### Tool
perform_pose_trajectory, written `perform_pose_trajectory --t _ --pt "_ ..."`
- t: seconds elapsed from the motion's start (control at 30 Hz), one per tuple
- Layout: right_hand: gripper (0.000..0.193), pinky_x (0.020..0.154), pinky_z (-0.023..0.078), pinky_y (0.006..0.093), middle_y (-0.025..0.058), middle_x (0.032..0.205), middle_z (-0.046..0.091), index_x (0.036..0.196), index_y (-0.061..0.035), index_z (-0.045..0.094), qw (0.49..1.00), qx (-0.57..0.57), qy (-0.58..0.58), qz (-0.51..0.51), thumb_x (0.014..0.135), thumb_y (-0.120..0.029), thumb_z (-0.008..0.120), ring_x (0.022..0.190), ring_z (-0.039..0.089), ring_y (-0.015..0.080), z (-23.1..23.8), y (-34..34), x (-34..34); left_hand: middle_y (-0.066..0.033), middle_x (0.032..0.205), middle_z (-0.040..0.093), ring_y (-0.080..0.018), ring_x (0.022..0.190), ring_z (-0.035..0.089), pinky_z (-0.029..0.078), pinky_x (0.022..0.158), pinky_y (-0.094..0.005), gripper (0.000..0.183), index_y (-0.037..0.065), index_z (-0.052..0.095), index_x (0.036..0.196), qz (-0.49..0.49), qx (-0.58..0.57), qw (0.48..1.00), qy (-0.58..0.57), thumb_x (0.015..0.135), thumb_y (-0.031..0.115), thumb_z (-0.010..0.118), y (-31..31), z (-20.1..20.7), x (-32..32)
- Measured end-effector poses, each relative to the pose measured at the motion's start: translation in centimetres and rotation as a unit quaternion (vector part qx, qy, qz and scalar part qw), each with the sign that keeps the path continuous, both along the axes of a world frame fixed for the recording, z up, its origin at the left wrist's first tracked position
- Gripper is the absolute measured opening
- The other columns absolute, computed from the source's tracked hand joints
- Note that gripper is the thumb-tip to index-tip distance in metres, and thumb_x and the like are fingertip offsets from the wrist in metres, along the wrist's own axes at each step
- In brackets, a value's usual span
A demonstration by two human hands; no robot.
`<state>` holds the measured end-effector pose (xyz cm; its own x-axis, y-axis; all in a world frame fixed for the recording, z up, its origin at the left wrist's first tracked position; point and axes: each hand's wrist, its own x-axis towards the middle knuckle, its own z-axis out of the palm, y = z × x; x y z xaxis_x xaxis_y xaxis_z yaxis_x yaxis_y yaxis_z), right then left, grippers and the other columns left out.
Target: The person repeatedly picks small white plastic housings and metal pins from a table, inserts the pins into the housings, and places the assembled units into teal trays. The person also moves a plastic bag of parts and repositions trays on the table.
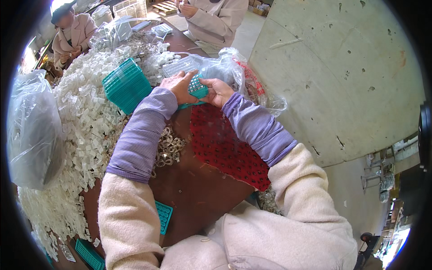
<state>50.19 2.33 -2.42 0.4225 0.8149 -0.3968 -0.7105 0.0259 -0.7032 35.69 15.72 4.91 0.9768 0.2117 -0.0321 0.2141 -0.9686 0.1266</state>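
Note:
Both my hands hold a small teal tray (197,87) with rows of shiny little pieces in it. My left hand (181,85) grips its left side, and my right hand (218,92) has its right side between thumb and fingers. Under the hands some more teal plastic shows, mostly hidden. To the left of my left hand leans a tall stack of teal trays (127,84). Below the hands lies a red cloth with dark spots (229,146). A heap of small ring-like pieces (169,146) sits beside my left forearm.
Small whitish plastic pieces (76,121) cover the table's left side. Bulging plastic bags stand at far left (33,130) and beyond my hands (220,67). Two teal trays (164,217) (89,254) lie near me. Two people (74,33) (216,22) work across the brown table (193,198).

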Motion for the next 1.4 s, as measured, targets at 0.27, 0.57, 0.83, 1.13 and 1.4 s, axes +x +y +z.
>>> perform_pose_trajectory --t 0.27,0.57,0.83,1.13,1.4 --pt "0.029 0.092 0.065 0.0485 0.0166 0.113 0.075 0.126 0.0015 0.061 0.996 0.035 -0.016 -0.086 0.102 -0.015 0.065 0.101 0.076 0.0286 -0.8 -2.5 -2.8 -0.0194 0.139 0.067 -0.0359 0.131 0.063 0.049 0.112 -0.0447 0.089 0.007 0.061 0.147 0.008 -0.236 0.968 -0.089 0.092 0.077 0.06 4.7 1.3 -0.7" --pt "0.029 0.095 0.064 0.0504 0.0157 0.117 0.074 0.125 0.0018 0.061 0.992 0.091 0.007 -0.085 0.103 -0.016 0.065 0.105 0.075 0.0285 3.0 -9.7 -8.3 -0.0108 0.077 0.072 -0.0195 0.058 0.065 0.05 0.049 -0.034 0.071 0.0 0.07 0.095 0.171 -0.469 0.852 -0.154 0.102 0.069 0.054 4.4 1.3 -10.6" --pt "0.022 0.082 0.065 0.0455 0.0052 0.105 0.076 0.115 -0.0096 0.07 0.967 0.04 -0.054 -0.247 0.095 -0.017 0.075 0.093 0.075 0.0208 0.4 -14.2 -14.3 -0.0144 0.097 0.075 -0.0216 0.074 0.075 0.064 0.064 -0.0363 0.083 -0.005 0.061 0.122 0.231 -0.579 0.78 0.055 0.099 0.075 0.052 -8.5 -1.1 -18.7" --pt "0.016 0.067 0.066 0.04 0.0062 0.1 0.074 0.106 -0.0061 0.069 0.918 0.125 -0.098 -0.365 0.094 -0.014 0.075 0.084 0.074 0.019 3.2 -21.1 -14.9 -0.0209 0.127 0.07 -0.0283 0.107 0.075 0.063 0.091 -0.041 0.091 -0.005 0.046 0.148 0.126 -0.722 0.68 0.032 0.1 0.072 0.054 -14.1 -0.4 -18.6" --pt "0.03 0.103 0.056 0.0438 0.0053 0.118 0.075 0.129 -0.0071 0.067 0.983 0.147 -0.041 -0.104 0.105 -0.025 0.064 0.112 0.072 0.0207 7.6 -26.2 -21.8 -0.0231 0.147 0.06 -0.0346 0.135 0.061 0.048 0.116 -0.0498 0.083 -0.001 0.043 0.156 -0.019 -0.93 0.356 -0.088 0.107 0.066 0.044 -18.4 -0.1 -22.1"
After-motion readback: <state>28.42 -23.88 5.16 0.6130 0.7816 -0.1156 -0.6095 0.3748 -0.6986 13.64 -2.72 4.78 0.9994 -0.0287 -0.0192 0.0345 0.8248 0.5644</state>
